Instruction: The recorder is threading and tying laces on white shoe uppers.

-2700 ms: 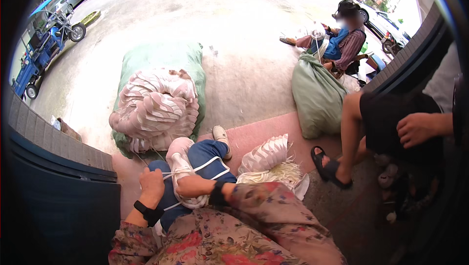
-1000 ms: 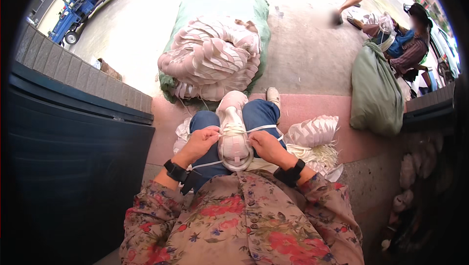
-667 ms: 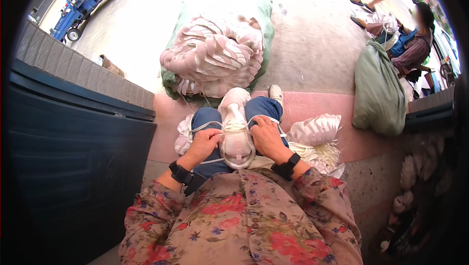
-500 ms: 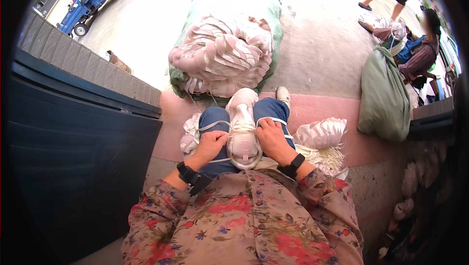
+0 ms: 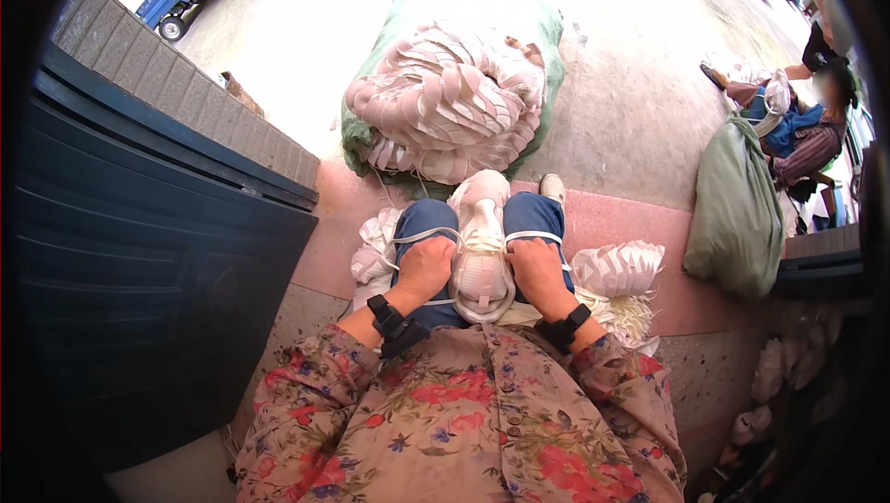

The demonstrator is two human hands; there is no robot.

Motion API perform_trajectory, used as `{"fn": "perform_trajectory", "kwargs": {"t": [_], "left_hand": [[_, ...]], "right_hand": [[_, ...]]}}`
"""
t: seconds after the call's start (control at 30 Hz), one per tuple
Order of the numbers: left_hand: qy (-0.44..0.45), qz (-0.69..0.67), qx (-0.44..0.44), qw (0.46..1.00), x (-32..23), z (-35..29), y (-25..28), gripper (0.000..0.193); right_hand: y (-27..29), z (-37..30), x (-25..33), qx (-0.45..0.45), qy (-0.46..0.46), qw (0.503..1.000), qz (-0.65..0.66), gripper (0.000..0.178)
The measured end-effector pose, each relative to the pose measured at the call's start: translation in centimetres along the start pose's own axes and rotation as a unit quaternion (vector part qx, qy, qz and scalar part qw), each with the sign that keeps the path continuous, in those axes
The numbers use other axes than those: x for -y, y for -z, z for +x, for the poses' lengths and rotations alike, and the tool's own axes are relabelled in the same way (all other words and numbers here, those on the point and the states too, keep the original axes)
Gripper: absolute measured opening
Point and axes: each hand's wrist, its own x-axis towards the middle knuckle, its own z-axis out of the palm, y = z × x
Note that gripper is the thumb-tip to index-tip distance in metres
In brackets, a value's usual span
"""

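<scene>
Shoe upper (image 5: 482,253), pale pink-white, lies lengthwise in the lap at frame centre, wedged between the knees, prob. so both hands can work it. Left hand (image 5: 425,267) sits clenched against its left side, right hand (image 5: 536,268) clenched against its right; each seems to grip white lace (image 5: 422,235) running out over the jeans, though the exact hold is hidden by the knuckles. Black wristbands on both wrists. Big pile of similar uppers (image 5: 445,104) rests on a green sack (image 5: 366,146) just ahead, upper centre. Smaller white bundle (image 5: 616,267) lies right of the knee, w/ another green sack (image 5: 737,211) further right.
</scene>
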Motion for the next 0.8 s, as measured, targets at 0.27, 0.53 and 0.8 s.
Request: {"fn": "perform_trajectory", "kwargs": {"t": [0.27,0.53,0.8], "left_hand": [[-0.047,0.059,-0.006,0.997,-1.0,-0.5,-0.2,0.017],[-0.142,0.182,-0.078,0.970,-3.3,-0.6,0.1,0.017],[-0.166,0.011,-0.004,0.986,-0.9,-0.8,0.9,0.013]], "right_hand": [[0.7,-0.1,0.5,-0.026,-0.041,0.999,0.022,0.014],[1.9,-1.0,1.0,-0.002,-0.049,0.999,-0.015,0.026],[0.2,-0.7,0.7,0.057,-0.053,0.996,0.045,0.021]]}}
